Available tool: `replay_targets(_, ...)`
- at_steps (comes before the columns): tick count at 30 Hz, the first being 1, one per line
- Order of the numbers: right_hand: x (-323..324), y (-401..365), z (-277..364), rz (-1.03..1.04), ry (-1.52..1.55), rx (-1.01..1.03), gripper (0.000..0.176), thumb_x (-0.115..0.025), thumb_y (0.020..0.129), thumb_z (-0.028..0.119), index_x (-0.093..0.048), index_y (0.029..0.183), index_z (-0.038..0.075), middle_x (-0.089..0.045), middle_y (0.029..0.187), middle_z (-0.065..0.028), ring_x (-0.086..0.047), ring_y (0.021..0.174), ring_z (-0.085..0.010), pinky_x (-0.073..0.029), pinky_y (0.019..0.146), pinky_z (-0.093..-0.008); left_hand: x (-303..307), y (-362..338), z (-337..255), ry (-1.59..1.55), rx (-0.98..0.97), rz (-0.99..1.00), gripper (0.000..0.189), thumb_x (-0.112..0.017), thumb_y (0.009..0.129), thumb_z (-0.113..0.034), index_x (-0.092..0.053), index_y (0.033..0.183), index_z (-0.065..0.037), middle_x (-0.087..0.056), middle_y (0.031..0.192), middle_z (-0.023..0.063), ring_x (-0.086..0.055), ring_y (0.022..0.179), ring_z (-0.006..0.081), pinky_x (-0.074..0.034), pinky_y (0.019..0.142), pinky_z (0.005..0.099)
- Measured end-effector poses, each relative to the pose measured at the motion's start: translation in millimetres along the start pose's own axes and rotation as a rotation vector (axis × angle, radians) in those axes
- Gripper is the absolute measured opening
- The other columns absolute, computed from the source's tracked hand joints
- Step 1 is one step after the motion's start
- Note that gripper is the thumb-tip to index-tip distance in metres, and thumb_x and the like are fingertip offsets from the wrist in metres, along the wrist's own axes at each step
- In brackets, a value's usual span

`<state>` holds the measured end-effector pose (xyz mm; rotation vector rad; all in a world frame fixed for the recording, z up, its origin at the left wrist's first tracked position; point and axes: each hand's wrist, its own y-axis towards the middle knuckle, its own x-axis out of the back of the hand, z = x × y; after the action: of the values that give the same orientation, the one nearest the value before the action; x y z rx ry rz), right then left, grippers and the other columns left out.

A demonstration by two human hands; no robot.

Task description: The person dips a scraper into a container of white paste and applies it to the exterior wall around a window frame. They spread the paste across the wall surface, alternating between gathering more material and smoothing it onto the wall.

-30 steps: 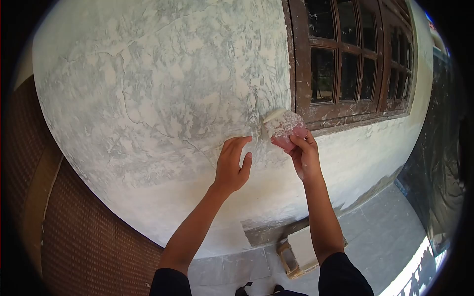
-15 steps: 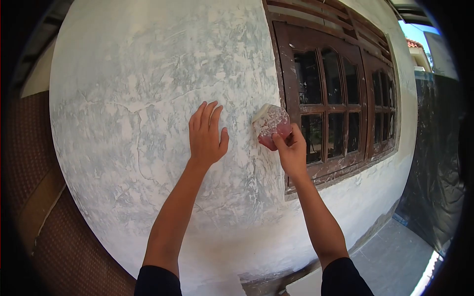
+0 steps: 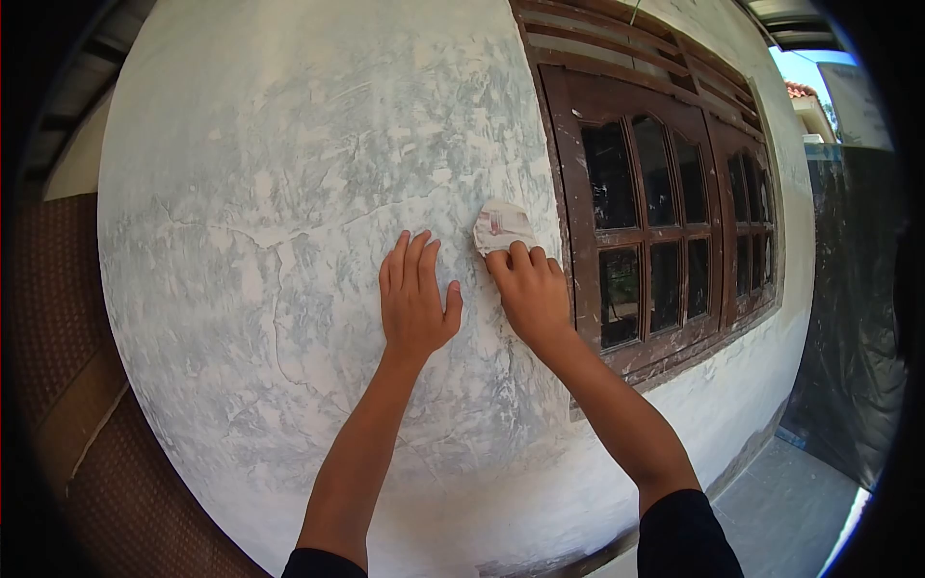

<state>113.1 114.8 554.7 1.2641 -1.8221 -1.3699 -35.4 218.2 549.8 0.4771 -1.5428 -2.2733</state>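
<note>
My right hand [image 3: 532,294] grips the lower edge of a rounded piece of sandpaper [image 3: 503,226]. Its pale, printed back faces me, and its other face is hidden against or close to the wall. Palm toward the wall, my left hand [image 3: 419,299] rests to the left with its fingers stretched out. Between and around both hands, the plastered wall [image 3: 337,125] is patchy grey and white, with a raised crack running left of my left hand.
A dark brown wooden window [image 3: 665,212] with white specks stands just right of my right hand. A brown woven panel [image 3: 58,289] is at the far left. Black sheeting [image 3: 848,318] hangs at the right, above a grey floor [image 3: 785,511].
My right hand has turned the sandpaper over, from its dusty reddish face to its printed back, and moved left to the wall. The view has shifted slightly; my left hand stays flat.
</note>
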Motion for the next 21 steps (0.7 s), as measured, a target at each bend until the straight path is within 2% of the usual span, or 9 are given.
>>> replay_targets(7,-17,-3,11,0.044,-0.263,0.144,0.017,-0.064,0.076,0.014,-0.054,0.089,0.009,-0.053,0.085,-0.0080,-0.055,0.075,-0.0217,-0.047,0.064,-0.0325,-1,-1,4,-0.040,-0.023,-0.014,0.054,-0.055,0.085,-0.018,-0.043,0.133,0.003,-0.047,0.138,0.0198,-0.038,0.134,0.0405,-0.029,0.107,0.0519)
replay_targets(11,-15,-9,14,0.084,-0.310,0.166,0.017,-0.064,0.077,0.014,-0.054,0.089,0.008,-0.054,0.086,-0.0091,-0.054,0.075,-0.0220,-0.047,0.065,-0.0329,-2,-1,5,-0.057,-0.025,-0.010,0.054,-0.055,0.085,-0.018,-0.043,0.133,0.003,-0.047,0.138,0.0196,-0.038,0.134,0.0403,-0.029,0.107,0.0519)
replay_targets(17,5,-34,15,0.101,-0.179,0.223,0.018,-0.064,0.077,0.014,-0.054,0.091,0.009,-0.053,0.086,-0.0082,-0.053,0.075,-0.0214,-0.045,0.064,-0.0333,-1,-1,4,-0.011,-0.012,0.004,0.053,-0.055,0.085,-0.018,-0.043,0.133,0.002,-0.047,0.138,0.0191,-0.038,0.134,0.0399,-0.028,0.107,0.0513)
replay_targets(21,30,-35,-8,0.089,0.004,0.160,0.018,-0.064,0.076,0.012,-0.053,0.091,0.009,-0.052,0.085,-0.0061,-0.055,0.076,-0.0218,-0.045,0.063,-0.0352,-4,3,3,0.037,-0.034,-0.029,0.051,-0.055,0.085,-0.018,-0.045,0.131,0.001,-0.046,0.139,0.0189,-0.037,0.134,0.0401,-0.027,0.107,0.0522)
